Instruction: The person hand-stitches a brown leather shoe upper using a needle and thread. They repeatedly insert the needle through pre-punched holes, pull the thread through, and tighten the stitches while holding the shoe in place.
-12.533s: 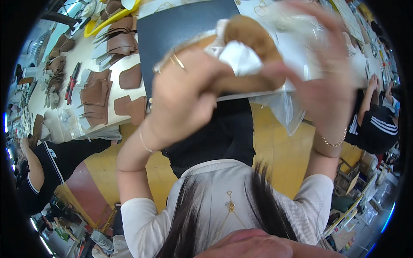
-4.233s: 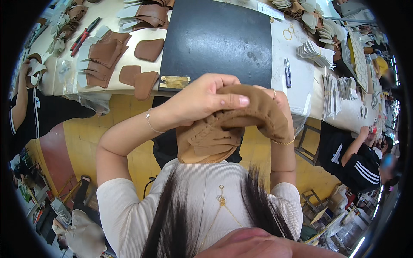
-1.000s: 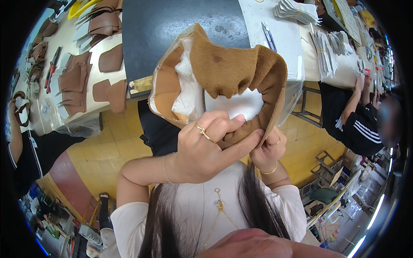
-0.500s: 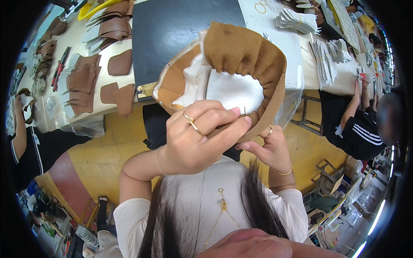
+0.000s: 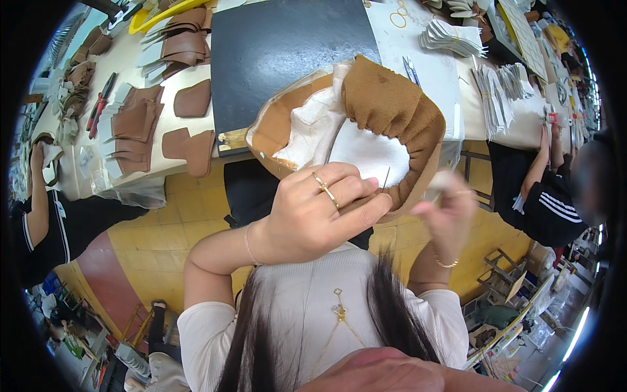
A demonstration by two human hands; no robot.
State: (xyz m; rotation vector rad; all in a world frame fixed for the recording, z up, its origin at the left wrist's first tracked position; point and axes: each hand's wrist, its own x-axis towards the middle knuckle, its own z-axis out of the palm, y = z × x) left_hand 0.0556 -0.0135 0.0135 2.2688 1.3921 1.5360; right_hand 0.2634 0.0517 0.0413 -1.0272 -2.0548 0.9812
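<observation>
We take the brown piece as the middle of our clock. It is tipped so we can look into its white inside, and it sits in front of the table's near edge. Our left hand, at 7 o'clock, pinches its puckered rim between finger and thumb. What just changed is our right hand: it was close under the rim, and now it has swung out to 4 or 5 o'clock. It is blurry, so we cannot tell if it is open or has thread in it. The needle pokes up more than before beside our left fingertips. We think a stitch is part done, with the left hand doing the holding alone.

Behind the piece, the black mat spreads toward 11 o'clock. The snips lie just past it at 1 o'clock. A clear bag hangs off the edge at 3 o'clock, near our right hand. Below that, over the yellow floor, we judge there is room to swing. Someone's black sleeve is well apart, near 4 o'clock.
</observation>
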